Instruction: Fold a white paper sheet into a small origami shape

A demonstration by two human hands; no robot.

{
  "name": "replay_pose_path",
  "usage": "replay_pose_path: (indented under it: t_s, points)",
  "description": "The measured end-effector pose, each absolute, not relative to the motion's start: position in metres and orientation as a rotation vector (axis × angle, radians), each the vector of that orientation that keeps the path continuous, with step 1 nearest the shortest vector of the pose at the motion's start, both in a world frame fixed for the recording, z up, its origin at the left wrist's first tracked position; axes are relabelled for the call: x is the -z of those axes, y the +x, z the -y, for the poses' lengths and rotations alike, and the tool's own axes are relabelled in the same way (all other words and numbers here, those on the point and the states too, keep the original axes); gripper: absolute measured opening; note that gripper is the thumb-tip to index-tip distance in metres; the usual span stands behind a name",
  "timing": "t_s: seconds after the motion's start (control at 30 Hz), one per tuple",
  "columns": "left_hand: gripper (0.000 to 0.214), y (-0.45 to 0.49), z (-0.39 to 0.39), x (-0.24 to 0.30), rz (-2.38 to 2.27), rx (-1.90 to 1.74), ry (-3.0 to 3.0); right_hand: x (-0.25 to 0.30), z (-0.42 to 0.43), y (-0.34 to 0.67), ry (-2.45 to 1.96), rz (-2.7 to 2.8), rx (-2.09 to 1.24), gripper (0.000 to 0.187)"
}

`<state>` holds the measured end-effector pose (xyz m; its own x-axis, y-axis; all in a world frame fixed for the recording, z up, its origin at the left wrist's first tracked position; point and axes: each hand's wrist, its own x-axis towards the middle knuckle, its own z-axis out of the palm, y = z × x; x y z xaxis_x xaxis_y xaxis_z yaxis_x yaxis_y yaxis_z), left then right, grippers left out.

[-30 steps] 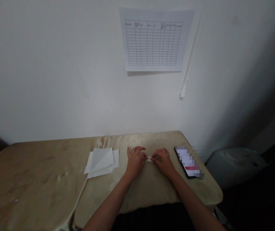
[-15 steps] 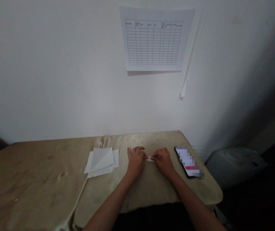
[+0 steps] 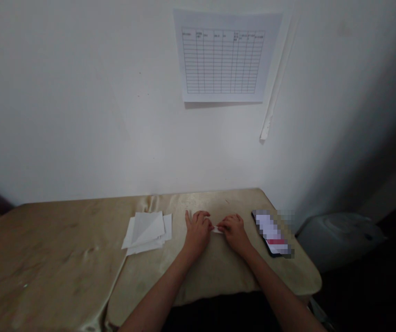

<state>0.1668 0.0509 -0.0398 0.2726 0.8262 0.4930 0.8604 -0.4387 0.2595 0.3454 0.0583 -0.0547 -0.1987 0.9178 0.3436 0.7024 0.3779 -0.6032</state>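
Note:
Both my hands rest on the tan cloth-covered table [image 3: 63, 258], close together near its far right part. My left hand [image 3: 197, 232] and my right hand [image 3: 233, 231] each have their fingers curled and pinched on a small white piece of paper [image 3: 217, 229], of which only a narrow strip shows between them. The rest of that paper is hidden under my fingers. A loose stack of white paper sheets [image 3: 147, 232] lies just to the left of my left hand.
A black phone [image 3: 272, 233] with a lit screen lies at the table's right edge, beside my right hand. A printed grid sheet [image 3: 223, 57] hangs on the white wall. A pale bin [image 3: 336, 237] stands to the right of the table.
My hands have stayed in nearly the same place, with the fingers working slightly closer together on the small paper. The view has shifted a little.

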Motion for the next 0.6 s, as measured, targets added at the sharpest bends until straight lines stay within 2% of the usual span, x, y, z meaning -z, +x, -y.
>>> replay_pose_path:
  t_s: [0.2,0.6]
  points:
    - [0.014,0.1619,-0.0534,0.0398,1.731,0.971,-2.540,0.0567,-0.0587,0.3510,-1.380,1.983,-0.372,0.018]
    - [0.005,0.1611,-0.0557,0.0364,1.803,1.006,-2.586,0.0568,-0.0588,0.3494,-1.400,1.989,-0.395,0.018]
